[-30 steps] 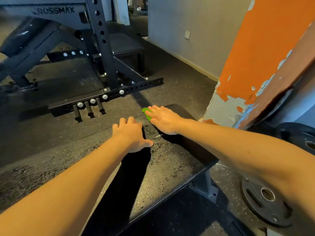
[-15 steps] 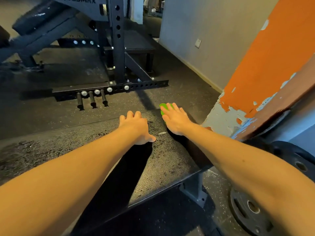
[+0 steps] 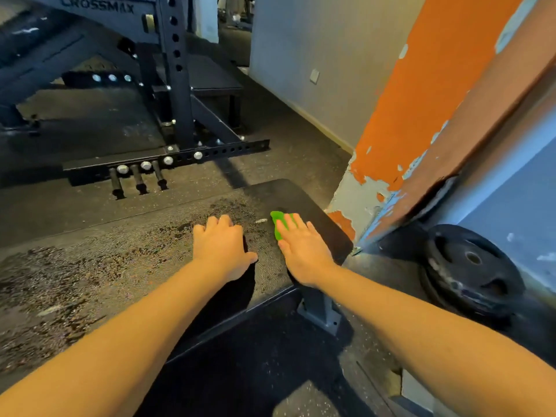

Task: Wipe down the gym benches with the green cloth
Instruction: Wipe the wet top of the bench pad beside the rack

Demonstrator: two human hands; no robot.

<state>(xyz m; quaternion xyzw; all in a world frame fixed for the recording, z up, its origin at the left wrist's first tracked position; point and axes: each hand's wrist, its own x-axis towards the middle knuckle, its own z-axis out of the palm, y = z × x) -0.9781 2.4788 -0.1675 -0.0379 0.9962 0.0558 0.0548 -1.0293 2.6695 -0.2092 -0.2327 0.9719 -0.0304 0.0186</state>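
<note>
right hand (image 3: 304,251), fingers flat, grip apart, has dragged the green cloth (image 3: 278,225) back level with the left hand (image 3: 222,248), which braces loosely, holding nothing, on the surface (image 3: 319,203) mid-frame, so this end looks nearly wiped

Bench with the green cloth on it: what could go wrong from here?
The bench pad looks wet, so the bracing left hand might slip. The right hand presses the green cloth near the pad's end; a long stroke could run off it toward the peeling pillar.
</note>
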